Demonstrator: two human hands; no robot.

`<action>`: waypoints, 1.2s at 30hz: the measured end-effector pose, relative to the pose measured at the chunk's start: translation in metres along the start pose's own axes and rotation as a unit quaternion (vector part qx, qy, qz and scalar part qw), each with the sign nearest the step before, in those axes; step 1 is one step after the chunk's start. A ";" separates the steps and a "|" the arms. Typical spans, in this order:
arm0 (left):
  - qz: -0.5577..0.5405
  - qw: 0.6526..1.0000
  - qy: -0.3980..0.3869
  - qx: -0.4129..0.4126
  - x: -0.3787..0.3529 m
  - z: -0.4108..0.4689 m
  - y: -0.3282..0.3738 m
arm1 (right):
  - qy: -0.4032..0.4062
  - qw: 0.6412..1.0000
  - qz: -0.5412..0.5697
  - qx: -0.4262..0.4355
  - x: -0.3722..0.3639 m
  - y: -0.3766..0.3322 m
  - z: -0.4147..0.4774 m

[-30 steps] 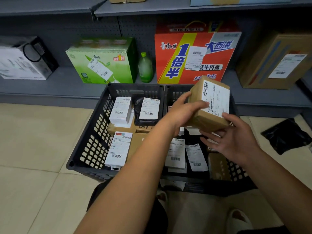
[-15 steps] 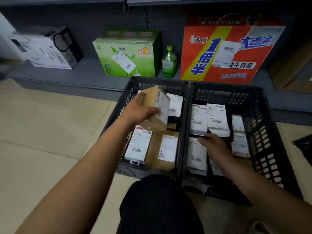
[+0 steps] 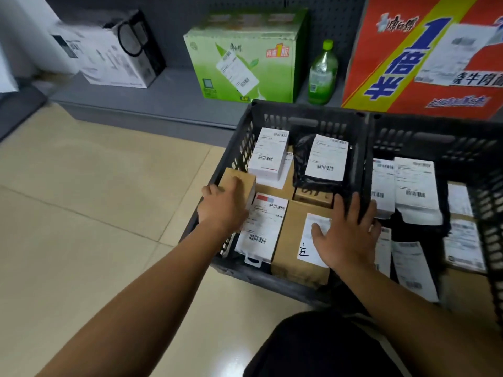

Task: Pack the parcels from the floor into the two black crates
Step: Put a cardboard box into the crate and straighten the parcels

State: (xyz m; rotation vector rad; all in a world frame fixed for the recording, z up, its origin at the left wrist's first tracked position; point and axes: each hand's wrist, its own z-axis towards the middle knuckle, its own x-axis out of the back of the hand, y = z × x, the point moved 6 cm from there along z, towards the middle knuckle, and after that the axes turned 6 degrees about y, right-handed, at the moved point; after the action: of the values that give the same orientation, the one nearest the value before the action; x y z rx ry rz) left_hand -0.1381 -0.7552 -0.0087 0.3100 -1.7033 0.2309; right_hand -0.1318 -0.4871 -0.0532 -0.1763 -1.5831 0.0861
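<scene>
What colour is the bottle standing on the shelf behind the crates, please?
Green, with a lighter green cap; the bottle shows in the head view.

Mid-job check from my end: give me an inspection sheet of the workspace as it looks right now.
Surface: beige tiled floor; no loose parcels on the visible part.
Job's things: left crate nearly full of labelled parcels; right crate also holds several; small brown box at the left crate's left wall.
Clutter: nothing seen.
Hands: left hand grips the small brown box; right hand rests flat on a large brown box, holding nothing.
Cables: nothing seen.
Surroundings: low grey shelf with a white box, green carton, green bottle, red carton.
</scene>
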 end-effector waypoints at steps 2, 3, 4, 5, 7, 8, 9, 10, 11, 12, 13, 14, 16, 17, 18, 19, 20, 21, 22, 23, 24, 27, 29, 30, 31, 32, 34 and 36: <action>0.030 1.000 0.001 -0.002 -0.012 0.004 0.009 | 0.007 1.000 0.005 -0.009 -0.002 0.002 0.001; 0.040 0.999 0.002 -0.002 -0.016 0.006 0.014 | 0.010 1.000 0.003 -0.012 -0.003 0.002 0.002; 0.047 0.999 0.004 0.000 -0.020 0.009 0.019 | 0.011 1.000 0.002 -0.015 -0.004 0.002 0.002; 0.052 0.999 0.006 0.000 -0.022 0.011 0.022 | 0.011 1.000 0.002 -0.017 -0.004 0.002 0.002; 0.058 0.998 0.009 0.002 -0.025 0.016 0.026 | 0.016 1.000 0.007 -0.020 -0.004 0.002 0.003; 0.055 0.998 0.008 0.005 -0.025 0.019 0.025 | 0.018 1.000 0.007 -0.020 -0.003 0.002 0.004; 0.047 0.999 0.004 0.009 -0.026 0.023 0.025 | 0.018 1.000 0.007 -0.021 -0.003 0.001 0.004; 0.037 0.999 -0.002 0.013 -0.026 0.026 0.024 | 0.018 1.000 0.007 -0.022 -0.003 0.001 0.004; 0.029 0.999 -0.009 0.016 -0.026 0.029 0.023 | 0.019 1.000 0.007 -0.022 -0.003 0.000 0.004; 0.024 0.999 -0.014 0.017 -0.025 0.030 0.023 | 0.019 1.000 0.007 -0.022 -0.002 0.000 0.003; 0.024 0.999 -0.015 0.016 -0.024 0.031 0.024 | 0.020 1.000 0.006 -0.022 -0.001 0.000 0.003; 0.030 0.999 -0.013 0.014 -0.022 0.030 0.027 | 0.020 1.000 0.005 -0.022 -0.001 0.000 0.003; 0.062 0.998 -0.003 0.009 -0.020 0.026 0.032 | 0.024 0.999 0.008 -0.022 -0.001 0.000 0.003; 0.083 0.996 0.005 0.007 -0.020 0.022 0.034 | 0.026 0.999 0.010 -0.022 -0.001 0.000 0.003; 0.101 0.995 0.013 0.005 -0.021 0.020 0.036 | 0.027 0.999 0.012 -0.023 -0.001 0.000 0.003; 0.112 0.993 0.021 0.003 -0.022 0.018 0.037 | 0.027 0.999 0.013 -0.024 -0.001 0.000 0.003; 0.117 0.993 0.027 0.002 -0.023 0.016 0.037 | 0.028 0.999 0.014 -0.024 -0.001 0.000 0.003; 0.117 0.993 0.031 0.001 -0.025 0.016 0.037 | 0.029 0.999 0.014 -0.023 -0.001 -0.001 0.003; 0.115 0.993 0.034 0.001 -0.026 0.016 0.037 | 0.029 0.999 0.015 -0.022 0.000 -0.001 0.003; 0.111 0.993 0.036 0.002 -0.027 0.017 0.036 | 0.030 0.999 0.016 -0.021 0.000 -0.001 0.002; 0.106 0.994 0.037 0.005 -0.027 0.019 0.035 | 0.030 0.999 0.017 -0.022 0.000 -0.001 0.002; 0.091 0.995 0.031 0.007 -0.028 0.025 0.031 | 0.028 0.999 0.017 -0.023 0.001 0.000 0.002; 0.076 0.997 0.017 0.006 -0.029 0.028 0.028 | 0.025 0.999 0.020 -0.022 0.000 0.000 0.002; 0.064 0.998 0.007 0.008 -0.031 0.029 0.025 | 0.025 0.999 0.022 -0.022 0.001 0.000 0.002; 0.050 0.999 -0.002 0.012 -0.032 0.030 0.023 | 0.026 0.999 0.024 -0.023 0.001 -0.001 0.002; 0.038 0.999 -0.009 0.016 -0.034 0.031 0.021 | 0.027 0.999 0.024 -0.023 0.001 -0.001 0.002; 0.014 1.000 -0.018 0.020 -0.037 0.031 0.016 | 0.027 0.999 0.022 -0.023 0.001 0.000 0.002; -0.008 0.999 -0.027 0.018 -0.041 0.032 0.014 | 0.029 0.999 0.023 -0.022 0.001 -0.001 0.002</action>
State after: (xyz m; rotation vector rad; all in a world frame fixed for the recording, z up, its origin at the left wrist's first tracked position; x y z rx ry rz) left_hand -0.1666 -0.7494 -0.0537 0.3602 -1.7514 0.2432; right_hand -0.1337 -0.4874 -0.0519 -0.2490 -1.5250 0.0815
